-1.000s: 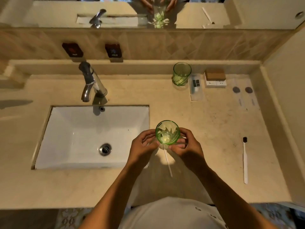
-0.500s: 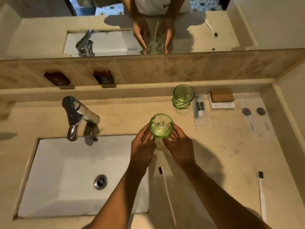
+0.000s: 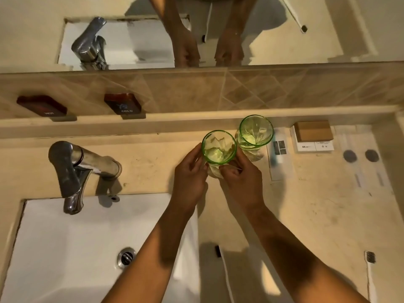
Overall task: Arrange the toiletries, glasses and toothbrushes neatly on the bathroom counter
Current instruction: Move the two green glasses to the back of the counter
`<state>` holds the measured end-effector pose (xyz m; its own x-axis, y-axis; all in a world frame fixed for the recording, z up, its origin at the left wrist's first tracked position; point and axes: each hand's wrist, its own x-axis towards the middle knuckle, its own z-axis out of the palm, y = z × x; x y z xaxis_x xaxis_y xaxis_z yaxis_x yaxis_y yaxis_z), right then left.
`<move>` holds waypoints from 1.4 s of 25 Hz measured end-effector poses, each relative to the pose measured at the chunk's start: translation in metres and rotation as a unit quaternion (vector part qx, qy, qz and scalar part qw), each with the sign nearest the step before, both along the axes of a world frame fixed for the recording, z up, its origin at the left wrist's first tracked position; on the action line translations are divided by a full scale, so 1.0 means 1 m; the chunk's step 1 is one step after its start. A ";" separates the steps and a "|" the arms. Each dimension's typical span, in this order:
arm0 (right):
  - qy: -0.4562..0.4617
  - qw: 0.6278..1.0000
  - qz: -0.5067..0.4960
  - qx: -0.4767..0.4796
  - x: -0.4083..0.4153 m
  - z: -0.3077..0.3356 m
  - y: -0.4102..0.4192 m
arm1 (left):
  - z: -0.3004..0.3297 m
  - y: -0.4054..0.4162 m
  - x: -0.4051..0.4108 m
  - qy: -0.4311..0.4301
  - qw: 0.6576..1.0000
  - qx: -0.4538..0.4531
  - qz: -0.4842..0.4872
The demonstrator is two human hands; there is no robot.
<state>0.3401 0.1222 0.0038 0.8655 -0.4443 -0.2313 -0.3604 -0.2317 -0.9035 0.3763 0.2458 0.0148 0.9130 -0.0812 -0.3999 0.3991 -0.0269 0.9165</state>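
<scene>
Two hands, left hand point(image 3: 189, 178) and right hand point(image 3: 241, 179), curl their fingers point(image 3: 229, 169) around a green glass point(image 3: 219, 147) held between them.

A green glass tumbler point(image 3: 219, 148) stands upright at the back of the beige bathroom counter point(image 3: 328, 204), held between both hands, just beside a matching upright green tumbler point(image 3: 256, 131). Right of them lie a clear sachet point(image 3: 279, 154), a small brown-and-white box point(image 3: 313, 136) and two flat packets point(image 3: 360, 156). Two white, dark-bristled toothbrushes lie nearer: one point(image 3: 225, 274) beside the sink, one point(image 3: 370, 278) far right.
</scene>
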 end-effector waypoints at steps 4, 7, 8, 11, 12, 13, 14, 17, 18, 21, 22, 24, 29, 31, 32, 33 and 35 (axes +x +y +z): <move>0.002 1.000 -0.009 0.012 0.011 -0.007 0.002 | -0.005 0.000 0.011 0.034 0.999 -0.014 0.009; 0.000 1.000 -0.014 0.013 0.016 -0.011 0.004 | -0.006 0.001 0.018 0.036 0.999 -0.013 0.011; -0.004 1.000 -0.019 0.016 0.018 -0.012 0.006 | -0.007 0.001 0.019 0.037 0.999 -0.011 0.010; -0.017 0.998 -0.036 0.039 0.022 -0.017 0.011 | -0.007 0.000 0.024 0.042 0.999 -0.007 0.011; -0.017 0.998 -0.037 0.043 0.023 -0.019 0.012 | -0.007 -0.001 0.026 0.044 0.999 -0.008 0.014; -0.015 0.998 -0.036 0.044 0.024 -0.020 0.013 | -0.006 -0.002 0.027 0.045 0.999 -0.011 0.016; -0.014 0.998 -0.035 0.044 0.026 -0.020 0.013 | -0.005 -0.003 0.029 0.045 0.999 -0.014 0.016; -0.016 0.998 -0.038 0.050 0.030 -0.021 0.014 | -0.004 -0.003 0.032 0.043 0.999 -0.012 0.012; -0.014 0.998 -0.039 0.054 0.031 -0.021 0.014 | -0.004 -0.003 0.033 0.041 0.999 -0.009 0.007; -0.010 0.998 -0.040 0.055 0.034 -0.023 0.015 | -0.006 -0.001 0.037 0.040 0.999 0.000 -0.005; -0.008 0.998 -0.040 0.054 0.034 -0.024 0.015 | -0.006 0.000 0.038 0.039 0.999 0.003 -0.009; -0.005 0.998 -0.041 0.052 0.036 -0.025 0.016 | -0.007 0.000 0.039 0.034 0.999 0.009 -0.011; -0.012 0.997 -0.042 0.057 0.039 -0.025 0.016 | -0.009 -0.001 0.040 0.024 0.999 0.027 -0.007; -0.014 0.998 -0.040 0.051 0.039 -0.026 0.015 | -0.011 -0.001 0.039 0.022 0.999 0.032 -0.006; -0.013 0.998 -0.040 0.050 0.039 -0.027 0.015 | -0.012 -0.001 0.039 0.021 0.999 0.032 -0.007; -0.013 0.998 -0.039 0.051 0.039 -0.030 0.015 | -0.013 0.000 0.039 0.017 0.999 0.032 -0.010; -0.007 0.997 -0.035 0.063 0.039 -0.033 0.015 | -0.012 0.000 0.038 0.000 0.999 0.042 -0.018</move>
<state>0.3794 0.1369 -0.0289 0.8366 -0.4721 -0.2778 -0.3592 -0.0898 -0.9289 0.4143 0.2455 0.0027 0.9099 -0.0791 -0.4073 0.3971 -0.1183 0.9101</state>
